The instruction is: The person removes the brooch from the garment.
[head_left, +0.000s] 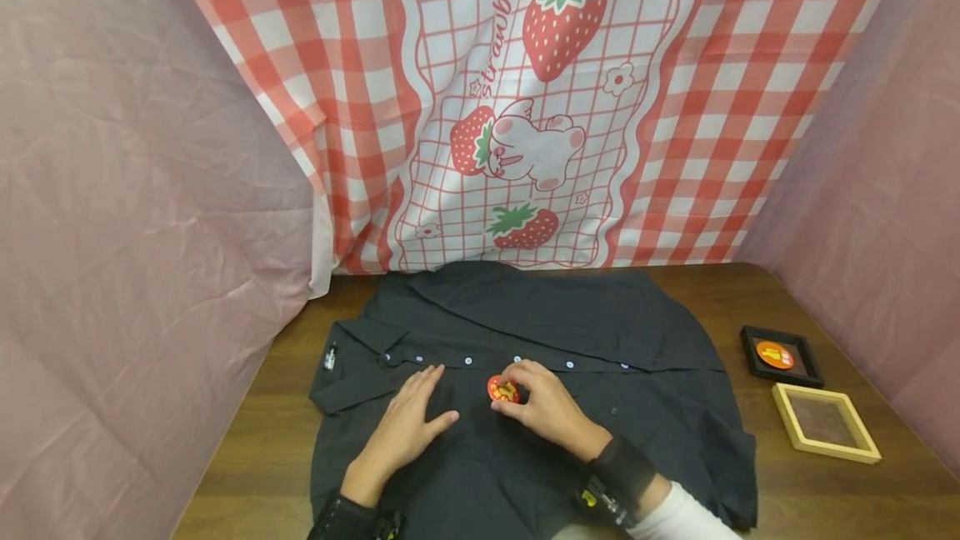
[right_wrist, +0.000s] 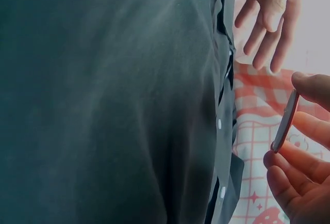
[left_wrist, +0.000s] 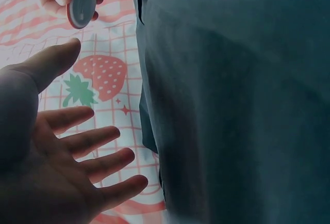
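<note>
A round red button badge with a yellow design is pinched by its edge between the thumb and fingers of my right hand, over the shirt's middle. Its grey metal back, with a pin, faces the left wrist camera. In the right wrist view the badge appears nearly edge-on. My left hand hovers to the left, fingers spread and holding nothing. Beneath both hands lies a dark button-up shirt, collar to the left, with a row of pale buttons across it.
To the right on the wooden table lie a black frame with an orange round badge inside, and a light wooden frame. A strawberry-print checked cloth hangs behind. Pinkish fabric hangs at both sides.
</note>
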A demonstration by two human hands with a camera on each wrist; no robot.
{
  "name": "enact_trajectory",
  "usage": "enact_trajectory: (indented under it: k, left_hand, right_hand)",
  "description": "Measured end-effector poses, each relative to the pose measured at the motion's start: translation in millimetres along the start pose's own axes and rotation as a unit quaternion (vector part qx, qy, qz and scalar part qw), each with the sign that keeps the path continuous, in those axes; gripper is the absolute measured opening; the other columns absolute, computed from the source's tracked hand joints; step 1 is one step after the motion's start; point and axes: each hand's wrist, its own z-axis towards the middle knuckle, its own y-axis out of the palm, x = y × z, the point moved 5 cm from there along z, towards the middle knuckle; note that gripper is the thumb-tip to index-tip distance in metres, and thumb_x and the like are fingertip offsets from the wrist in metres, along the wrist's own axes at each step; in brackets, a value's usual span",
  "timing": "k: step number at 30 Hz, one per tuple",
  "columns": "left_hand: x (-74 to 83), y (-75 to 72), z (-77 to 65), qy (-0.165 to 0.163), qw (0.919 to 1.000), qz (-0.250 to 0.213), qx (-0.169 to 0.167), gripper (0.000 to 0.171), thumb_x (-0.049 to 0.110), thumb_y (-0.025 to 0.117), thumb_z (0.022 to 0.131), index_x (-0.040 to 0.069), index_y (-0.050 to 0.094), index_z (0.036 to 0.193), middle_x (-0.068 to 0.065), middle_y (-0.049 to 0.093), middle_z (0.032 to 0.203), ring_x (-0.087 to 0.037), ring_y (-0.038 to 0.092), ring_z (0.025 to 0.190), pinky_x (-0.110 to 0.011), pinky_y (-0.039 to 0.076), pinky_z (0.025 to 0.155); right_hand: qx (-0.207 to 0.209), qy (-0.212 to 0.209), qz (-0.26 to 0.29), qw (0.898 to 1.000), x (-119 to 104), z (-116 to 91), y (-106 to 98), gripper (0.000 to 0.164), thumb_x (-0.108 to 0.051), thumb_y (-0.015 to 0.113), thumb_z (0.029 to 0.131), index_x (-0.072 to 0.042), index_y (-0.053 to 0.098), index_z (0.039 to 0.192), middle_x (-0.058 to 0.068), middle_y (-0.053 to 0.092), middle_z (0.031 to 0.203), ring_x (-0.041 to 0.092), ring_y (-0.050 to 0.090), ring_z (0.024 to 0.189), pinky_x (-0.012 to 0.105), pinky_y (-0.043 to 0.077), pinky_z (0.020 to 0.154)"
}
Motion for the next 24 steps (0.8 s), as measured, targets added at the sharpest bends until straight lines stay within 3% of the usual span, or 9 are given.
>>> enact_trajectory:
  k: [5,14,24]
  left_hand:
    - [2.4,-0.2,-1.7,-0.015,0.9997,0.013,-0.012,0.067,0.033,0.071,0.087,0.004,0.047,0.142,-0.024,0.043,0.149,-0.047,0.036,0.139,-0.067,0.032,0.107]
    - [2.2,-2.8,-2.4,-0.023,0.9995,0.019,-0.003,0.065,0.032,0.072,0.086,0.004,0.049,0.141,-0.024,0.044,0.148,-0.048,0.035,0.139,-0.066,0.030,0.108]
    - [1.9,2.1,-4.6,-0.010,0.9991,-0.011,-0.039,0.066,0.033,0.071,0.087,0.003,0.048,0.141,-0.021,0.043,0.150,-0.048,0.033,0.141,-0.067,0.028,0.110]
  right_hand:
    - [0.006,0.009,-0.001,1.000,3.4,-1.5,-4.1,0.028,-0.025,0.087,0.071,-0.016,0.071,0.093,-0.005,0.066,0.093,0.009,0.060,0.085,0.026,0.052,0.073]
    - [0.023,0.022,-0.002,0.999,10.4,-2.3,-12.3,0.028,-0.022,0.088,0.070,-0.017,0.071,0.092,-0.005,0.066,0.094,0.009,0.060,0.085,0.026,0.052,0.073]
    - [0.032,0.043,-0.016,0.998,16.7,-11.4,-21.0,0.028,-0.022,0.088,0.069,-0.020,0.071,0.091,-0.007,0.066,0.095,0.009,0.060,0.086,0.030,0.048,0.074]
